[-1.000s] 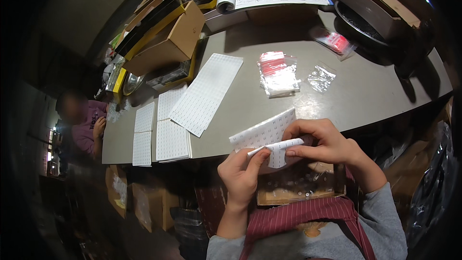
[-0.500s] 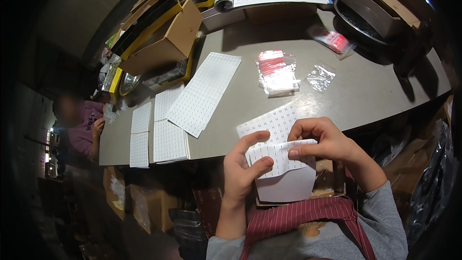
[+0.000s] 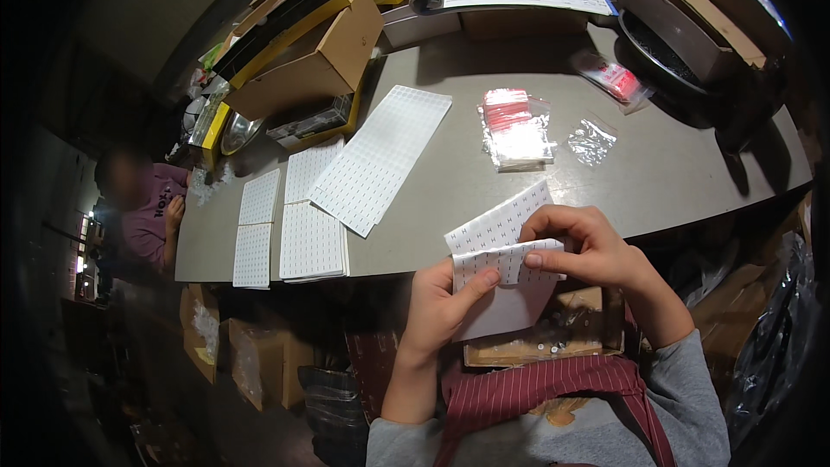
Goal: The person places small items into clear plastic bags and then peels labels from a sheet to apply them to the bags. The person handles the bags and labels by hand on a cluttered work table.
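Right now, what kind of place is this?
Probably a packing workshop: stacks of marked paper sheets, little clear plastic bags and a cardboard box share the grey table.

At the near side, a grey top with a tan mark shows beneath a maroon apron with thin pale stripes.

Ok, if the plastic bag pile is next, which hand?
Probably the right hand: it's nearer the zip-bag pile. The left hand is farther away, and both hold the printed sheet.
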{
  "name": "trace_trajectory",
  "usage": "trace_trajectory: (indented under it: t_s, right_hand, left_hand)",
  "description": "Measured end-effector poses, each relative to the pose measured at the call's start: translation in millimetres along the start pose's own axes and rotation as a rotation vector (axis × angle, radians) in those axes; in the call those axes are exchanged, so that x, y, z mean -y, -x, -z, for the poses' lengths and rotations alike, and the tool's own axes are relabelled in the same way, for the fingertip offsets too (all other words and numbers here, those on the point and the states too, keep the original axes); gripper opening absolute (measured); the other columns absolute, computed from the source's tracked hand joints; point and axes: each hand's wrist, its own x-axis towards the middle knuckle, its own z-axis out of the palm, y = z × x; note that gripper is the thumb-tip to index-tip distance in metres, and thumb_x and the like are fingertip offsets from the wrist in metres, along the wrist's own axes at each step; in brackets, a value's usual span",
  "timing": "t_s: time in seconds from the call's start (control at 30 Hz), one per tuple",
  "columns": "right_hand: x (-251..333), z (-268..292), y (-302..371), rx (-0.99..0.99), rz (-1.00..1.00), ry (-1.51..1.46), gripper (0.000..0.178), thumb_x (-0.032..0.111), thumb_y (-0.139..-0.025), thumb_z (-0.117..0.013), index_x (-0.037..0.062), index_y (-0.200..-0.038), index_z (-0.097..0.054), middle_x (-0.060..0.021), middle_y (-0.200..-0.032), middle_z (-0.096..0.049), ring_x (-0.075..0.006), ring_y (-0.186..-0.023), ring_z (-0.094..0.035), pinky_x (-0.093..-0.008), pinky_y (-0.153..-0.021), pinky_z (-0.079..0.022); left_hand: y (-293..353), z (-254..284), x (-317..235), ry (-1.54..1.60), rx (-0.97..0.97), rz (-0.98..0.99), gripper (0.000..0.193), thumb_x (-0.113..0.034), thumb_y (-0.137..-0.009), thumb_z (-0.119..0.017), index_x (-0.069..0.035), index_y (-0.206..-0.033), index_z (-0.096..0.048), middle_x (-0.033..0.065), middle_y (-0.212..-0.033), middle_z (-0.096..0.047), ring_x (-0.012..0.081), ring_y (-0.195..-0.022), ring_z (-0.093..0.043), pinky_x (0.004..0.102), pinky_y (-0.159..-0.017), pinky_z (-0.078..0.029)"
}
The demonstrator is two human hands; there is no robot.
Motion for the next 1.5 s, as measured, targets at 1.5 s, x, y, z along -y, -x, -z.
trace_trajectory:
  t_s: [1.5]
  right_hand:
    - [2, 138, -35, -0.367, -0.309, 1.413, 0.033, 0.026, -0.081, -0.077, 0.0025, -0.097, -0.06, -0.0167, -0.082, -0.068, -0.0373, -0.082, -0.067, -0.0473, -0.071, -0.05]
  left_hand:
    - [-34, 5, -11, 0.107, 0.051, 0.136, 0.029, -0.017, -0.099, -0.063, 0.01, -0.107, -0.072, 0.0123, -0.099, -0.074, 0.014, -0.086, -0.067, 0.0265, -0.076, -0.052]
